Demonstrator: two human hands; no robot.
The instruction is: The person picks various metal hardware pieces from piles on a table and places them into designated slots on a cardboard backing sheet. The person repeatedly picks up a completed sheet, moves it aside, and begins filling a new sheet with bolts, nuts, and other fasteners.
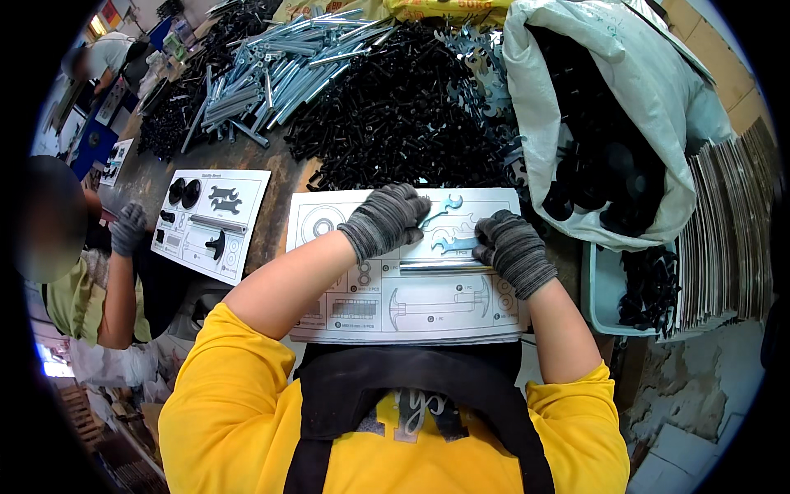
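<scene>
**A:** so what's the person in yellow got their hands on here?

**B:** Small flat wrenches, bluish zinc look, open-ended. One wrench (445, 205) lies near the top of the card (411, 313), tilted, and the left hand (387, 218) rests right at its left end, gloved fingers curled down over it. Looks like a pinch on the wrench, but the glove hides the fingertips, so I can't tell if it's really gripped or just pressed flat.

**A:** and the other one?

**B:** A second wrench (455, 244) sits just below the first, same colour and shape. The right hand (512, 249) touches its right end, fingers bent down on it. Same deal, can't tell whether it's clenched or only resting on top.

**A:** what's that shiny bar under them?

**B:** A silver rod (436, 266), lying flat across the card just below the second wrench, its right end running under the right hand.

**A:** the card's a template?

**B:** White sheet with printed part outlines, on the table in front of the person. Both hands wear grey knit gloves.

**A:** background?

**B:** Big heap of black bolts (395, 115) behind the card, silver rods piled upper left, a grey sack (658, 107) of black parts to the right. A second card (210, 222) with parts lies to the left, beside another person's gloved hand (128, 228).
</scene>
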